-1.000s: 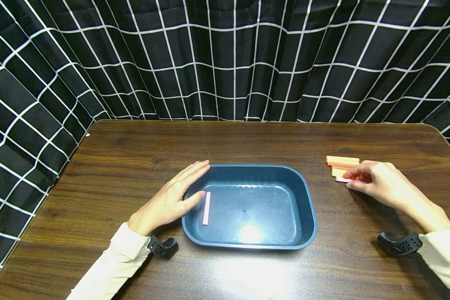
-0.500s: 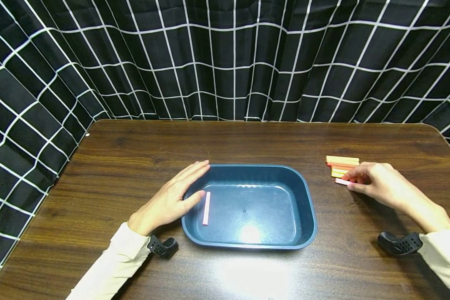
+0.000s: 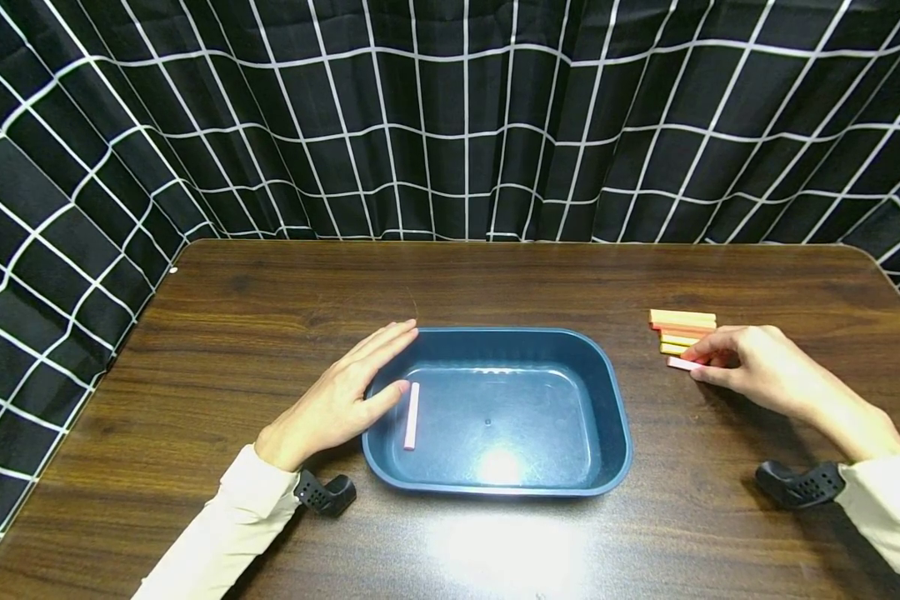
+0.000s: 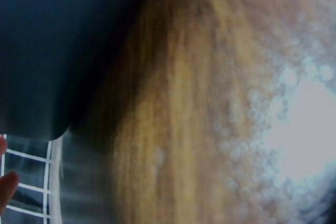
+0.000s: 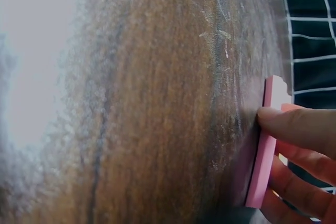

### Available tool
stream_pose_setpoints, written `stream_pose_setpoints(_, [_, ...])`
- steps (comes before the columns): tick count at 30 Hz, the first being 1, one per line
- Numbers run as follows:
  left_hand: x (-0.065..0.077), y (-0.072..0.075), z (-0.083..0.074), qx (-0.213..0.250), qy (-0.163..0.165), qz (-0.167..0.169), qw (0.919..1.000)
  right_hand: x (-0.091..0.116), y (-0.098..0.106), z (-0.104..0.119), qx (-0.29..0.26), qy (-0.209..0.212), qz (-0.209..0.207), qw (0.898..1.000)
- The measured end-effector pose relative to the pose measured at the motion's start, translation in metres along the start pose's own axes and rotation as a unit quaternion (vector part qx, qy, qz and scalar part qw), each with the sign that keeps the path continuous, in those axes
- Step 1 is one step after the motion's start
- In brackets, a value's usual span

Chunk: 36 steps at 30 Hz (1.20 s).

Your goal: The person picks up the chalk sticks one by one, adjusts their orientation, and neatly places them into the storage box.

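This looks like a curtained-off recording station, the kind found in a lab or studio; which building it belongs to cannot be told. Beyond the shallow blue rectangular plastic basin (image 3: 495, 408), a black fabric curtain printed with a white grid (image 3: 487, 154) hangs in folds, wrapping round to the basin's left and far right like a backdrop. Under the basin spreads a dark brown wood-grain surface (image 3: 450, 279) with rounded corners, desk-like, mirroring a bright white light on the person's side of the basin. A black perforated wrist camera (image 3: 326, 494) just left of the basin and its twin (image 3: 800, 486) well to the right suggest recording work
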<state>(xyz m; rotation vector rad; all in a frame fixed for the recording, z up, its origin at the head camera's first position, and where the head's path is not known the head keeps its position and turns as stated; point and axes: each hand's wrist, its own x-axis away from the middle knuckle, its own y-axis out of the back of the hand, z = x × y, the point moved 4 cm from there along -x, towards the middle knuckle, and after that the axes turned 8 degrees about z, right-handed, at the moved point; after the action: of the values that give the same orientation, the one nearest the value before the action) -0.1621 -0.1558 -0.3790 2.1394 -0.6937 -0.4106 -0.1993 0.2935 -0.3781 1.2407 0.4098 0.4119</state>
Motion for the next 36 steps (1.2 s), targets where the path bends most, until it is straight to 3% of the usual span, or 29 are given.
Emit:
stream_pose_setpoints(13, [-0.002, 0.001, 0.000, -0.002, -0.001, -0.001, 1.0000, 0.003, 0.002, 0.001, -0.035, -0.024, 0.022, 0.999])
stream_pose_setpoints(24, [-0.001, 0.000, 0.000, -0.001, 0.001, -0.003, 1.0000, -0.002, 0.011, 0.015, -0.067, -0.051, 0.024, 0.996])
stream_pose_setpoints(36, [0.000, -0.001, 0.001, -0.002, 0.007, 0.001, 1.0000, -0.006, 0.018, 0.031, -0.179, -0.073, 0.033, 0.981])
